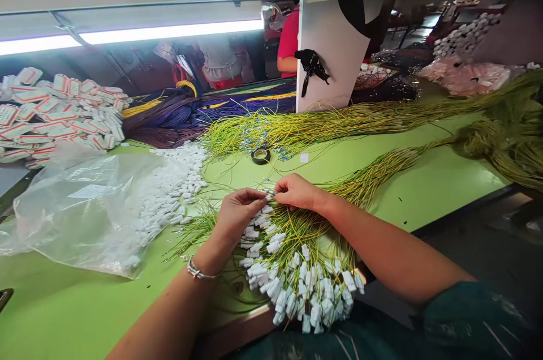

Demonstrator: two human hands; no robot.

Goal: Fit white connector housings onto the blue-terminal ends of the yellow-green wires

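The left hand (237,214) and right hand (297,191) pinch one thin yellow-green wire (270,195) between them, above the bundle of white plastic connectors (297,286), keeping it separate.

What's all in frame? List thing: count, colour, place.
green table: one, across frame
yellow-green wires: many, centre to right
finished wires with white connectors: a bunch, near edge under the hands
loose white connectors: a heap, left of centre
clear plastic bag: one, left
red-and-white tags: a pile, far left
purple wires: a bundle, back
tape roll: one, black, centre
left hand: fingers pinching a wire end
right hand: fingers meeting the left's
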